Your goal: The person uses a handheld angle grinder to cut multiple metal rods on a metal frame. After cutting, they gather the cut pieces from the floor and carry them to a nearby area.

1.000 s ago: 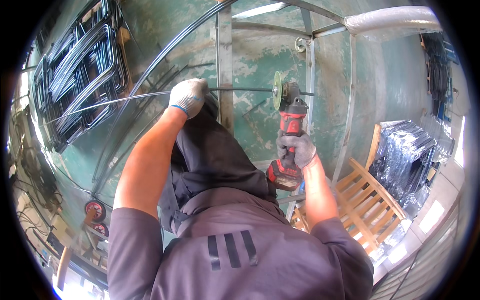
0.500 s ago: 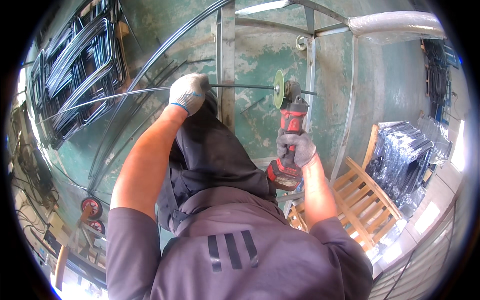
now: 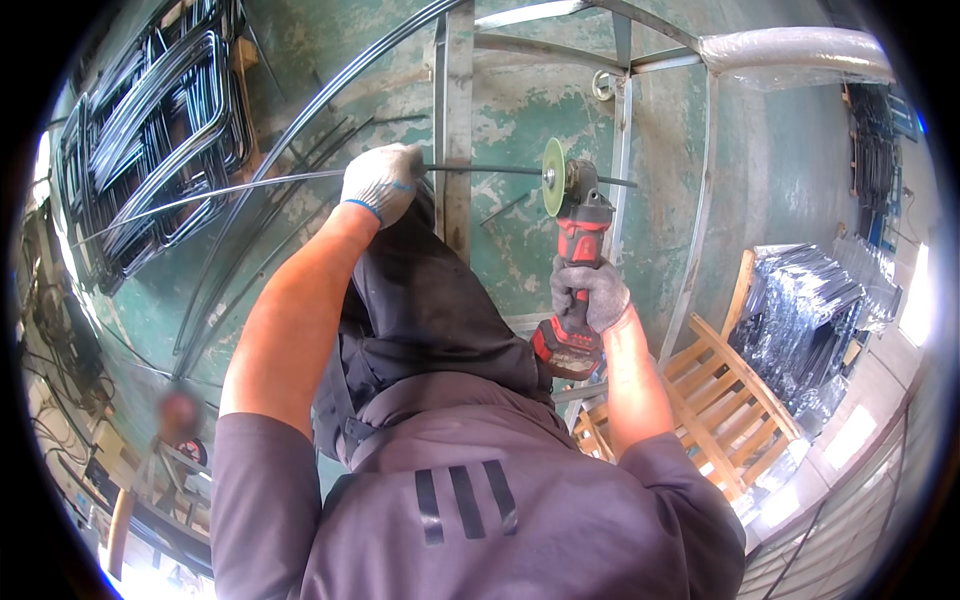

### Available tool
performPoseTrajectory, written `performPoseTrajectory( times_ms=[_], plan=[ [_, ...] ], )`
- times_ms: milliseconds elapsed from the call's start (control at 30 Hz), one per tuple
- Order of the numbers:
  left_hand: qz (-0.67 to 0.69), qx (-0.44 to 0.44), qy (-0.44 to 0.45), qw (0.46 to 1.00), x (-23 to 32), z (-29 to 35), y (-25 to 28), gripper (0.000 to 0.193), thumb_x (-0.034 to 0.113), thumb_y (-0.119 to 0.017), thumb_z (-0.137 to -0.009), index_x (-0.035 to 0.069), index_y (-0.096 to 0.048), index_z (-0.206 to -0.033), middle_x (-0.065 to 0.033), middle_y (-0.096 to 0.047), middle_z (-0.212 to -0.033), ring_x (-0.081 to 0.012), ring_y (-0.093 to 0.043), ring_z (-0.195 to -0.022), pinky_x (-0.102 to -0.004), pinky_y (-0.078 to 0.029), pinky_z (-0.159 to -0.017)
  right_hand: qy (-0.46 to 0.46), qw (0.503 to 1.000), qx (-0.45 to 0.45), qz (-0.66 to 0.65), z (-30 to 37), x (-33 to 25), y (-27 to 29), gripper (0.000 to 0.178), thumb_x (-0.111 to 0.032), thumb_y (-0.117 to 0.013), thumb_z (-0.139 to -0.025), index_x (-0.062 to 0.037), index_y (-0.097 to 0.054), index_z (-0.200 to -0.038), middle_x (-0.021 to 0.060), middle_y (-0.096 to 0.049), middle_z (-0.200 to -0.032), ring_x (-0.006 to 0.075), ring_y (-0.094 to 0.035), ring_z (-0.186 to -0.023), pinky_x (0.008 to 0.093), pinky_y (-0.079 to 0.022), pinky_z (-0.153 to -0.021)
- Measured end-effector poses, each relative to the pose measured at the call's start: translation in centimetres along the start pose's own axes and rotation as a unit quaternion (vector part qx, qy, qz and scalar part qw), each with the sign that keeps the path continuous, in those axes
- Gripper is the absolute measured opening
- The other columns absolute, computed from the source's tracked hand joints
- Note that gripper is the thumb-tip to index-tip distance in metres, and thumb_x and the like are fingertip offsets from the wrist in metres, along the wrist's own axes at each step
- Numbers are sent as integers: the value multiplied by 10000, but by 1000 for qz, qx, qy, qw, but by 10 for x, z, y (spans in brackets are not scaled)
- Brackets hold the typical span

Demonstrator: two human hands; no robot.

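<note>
My left hand [image 3: 383, 184], in a white knit glove with a blue cuff edge, is closed around a long thin dark metal rod [image 3: 485, 169]. The rod runs out to the left and crosses a steel frame bar on the right. My right hand [image 3: 596, 291], in a grey glove, grips the body of a red and black cordless angle grinder [image 3: 584, 235]. The grinder's pale green disc [image 3: 554, 177] stands upright against or just in front of the rod; contact cannot be made out. Part of the rod shows beyond the grinder head.
A steel frame [image 3: 456, 110] stands before me. Bundled bent black tubes [image 3: 165, 140] lie at the far left, with long curved rods [image 3: 340, 85] beside them. On the right are a wooden pallet [image 3: 735, 400] and plastic-wrapped metal parts [image 3: 805, 310]. A wrapped roll [image 3: 795, 47] rests at the top right.
The grinder and its disc have shifted very slightly to the left. My left hand keeps its hold on the rod, almost unmoved.
</note>
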State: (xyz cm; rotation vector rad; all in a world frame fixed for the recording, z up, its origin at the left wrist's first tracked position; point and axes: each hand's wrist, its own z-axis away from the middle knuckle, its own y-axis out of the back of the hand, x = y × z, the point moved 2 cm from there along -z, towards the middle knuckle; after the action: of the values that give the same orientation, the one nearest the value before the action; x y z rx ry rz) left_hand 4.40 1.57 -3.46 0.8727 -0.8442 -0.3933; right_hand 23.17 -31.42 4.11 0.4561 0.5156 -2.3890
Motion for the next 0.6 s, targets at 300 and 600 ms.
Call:
performPoseTrajectory(
  times_ms=[300, 600],
  plan=[
    [-15, -23, 12, 1000, -1, -6, -3, 193, 169, -648, -1017, 111, -818, -1089, -193, -806, -1120, -446, -751, -1139, -529, -593, -958, -6, 1000, 0, -14, -2, 1, 0, 193, -78, -749, -886, 1, -654, -1035, 96, -661, -763, 192, -632, -587, 365, -540, -574],
    [-15, -42, 10, 999, 6, -4, 8, 224, 157, -634, -1013, 115, -813, -1142, -186, -806, -1168, -433, -756, -1158, -517, -604, -967, 2, 1000, -2, -1, -3, 2, -2, 161, -121, -733, -889, -28, -631, -973, 76, -619, -714, 206, -616, -586, 377, -524, -572]
  ],
)
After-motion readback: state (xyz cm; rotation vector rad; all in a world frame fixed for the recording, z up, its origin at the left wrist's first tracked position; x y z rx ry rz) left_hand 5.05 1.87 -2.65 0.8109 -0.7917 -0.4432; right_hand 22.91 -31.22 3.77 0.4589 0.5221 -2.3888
